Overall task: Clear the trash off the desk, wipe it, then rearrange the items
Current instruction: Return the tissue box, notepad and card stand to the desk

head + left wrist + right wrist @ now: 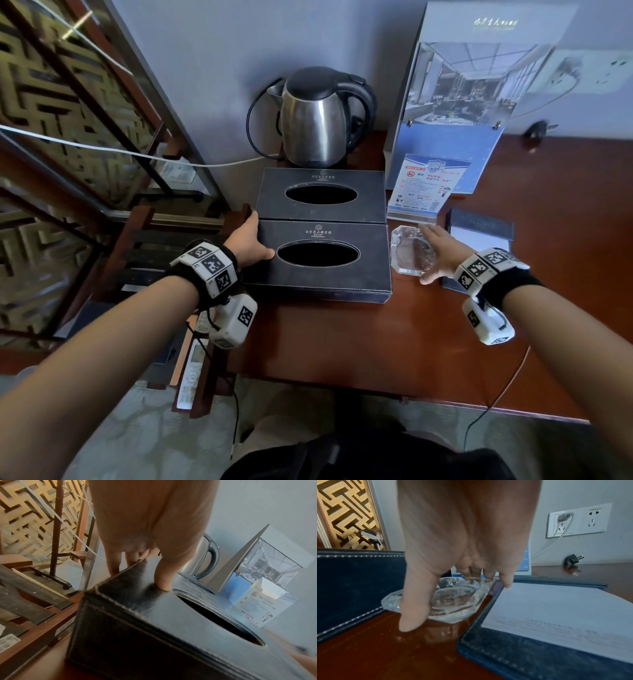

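Head view, centre: two black tissue boxes stand touching, one behind the other, on a red-brown wooden desk (359,342). The near tissue box (318,274) and the far tissue box (322,195) each show a dark oval opening; what lies inside cannot be told. The left hand (248,245) clasps the near box at its left end, thumb (163,580) pressed on the top beside the opening, fingers curled down over the end wall. At centre right, a clear glass ashtray (412,251) sits on the desk just right of the near box; it looks empty. The right hand (436,255) spans it with fingers spread, thumb (412,609) down against the near rim, fingers at the far rim. To its right lies a dark blue folder (479,236) holding a white sheet. At upper centre a steel kettle (318,120) stands behind the far box; a tall display card (472,102) and a small acrylic notice (424,188) stand at upper right. A wall socket (576,520) with a plugged white cable appears at the upper right of the right wrist view, and a lattice screen (51,102) fills the head view's upper left.
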The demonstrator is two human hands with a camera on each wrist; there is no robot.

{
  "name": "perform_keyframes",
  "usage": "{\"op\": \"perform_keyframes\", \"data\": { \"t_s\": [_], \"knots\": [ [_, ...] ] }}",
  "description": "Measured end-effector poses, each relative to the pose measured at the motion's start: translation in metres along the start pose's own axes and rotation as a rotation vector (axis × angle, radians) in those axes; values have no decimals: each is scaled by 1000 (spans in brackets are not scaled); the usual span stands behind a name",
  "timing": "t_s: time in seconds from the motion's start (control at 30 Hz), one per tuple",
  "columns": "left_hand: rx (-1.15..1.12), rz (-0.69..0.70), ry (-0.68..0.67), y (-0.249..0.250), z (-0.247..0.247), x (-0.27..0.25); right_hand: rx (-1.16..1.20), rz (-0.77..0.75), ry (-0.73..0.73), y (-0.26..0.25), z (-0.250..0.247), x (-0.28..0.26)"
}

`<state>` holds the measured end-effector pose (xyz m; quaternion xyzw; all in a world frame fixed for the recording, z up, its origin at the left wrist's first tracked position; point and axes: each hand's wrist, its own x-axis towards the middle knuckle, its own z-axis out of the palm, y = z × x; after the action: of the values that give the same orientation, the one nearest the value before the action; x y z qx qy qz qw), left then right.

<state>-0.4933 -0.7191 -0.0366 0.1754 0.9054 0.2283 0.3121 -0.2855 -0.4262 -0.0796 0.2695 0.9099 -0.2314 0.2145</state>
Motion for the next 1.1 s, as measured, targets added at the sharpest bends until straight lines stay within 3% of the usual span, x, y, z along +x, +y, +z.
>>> {"op": "perform_keyframes", "data": {
  "t_s": [0.23,0.3,0.33,0.4,0.47,0.53,0.8,1.1],
  "knots": [
    [-6,2,14,1,1,-1,-51,-24,-29,6,-1,-2],
    [6,4,15,0,2,-1,49,-55,-11,7,-4,-8],
    [8,-1,16,0,2,0,143,-78,57,9,-6,-10],
    [10,4,31,5,1,0,313,-108,351,14,-13,-14],
    [58,51,73,19,1,0,434,-39,619,19,-23,-13],
    [115,116,108,44,2,-1,516,45,716,24,-37,-7],
    [8,502,215,154,34,12,556,7,737,12,-84,22],
    [-43,515,182,207,69,45,467,8,705,16,-88,33]
  ]
}}
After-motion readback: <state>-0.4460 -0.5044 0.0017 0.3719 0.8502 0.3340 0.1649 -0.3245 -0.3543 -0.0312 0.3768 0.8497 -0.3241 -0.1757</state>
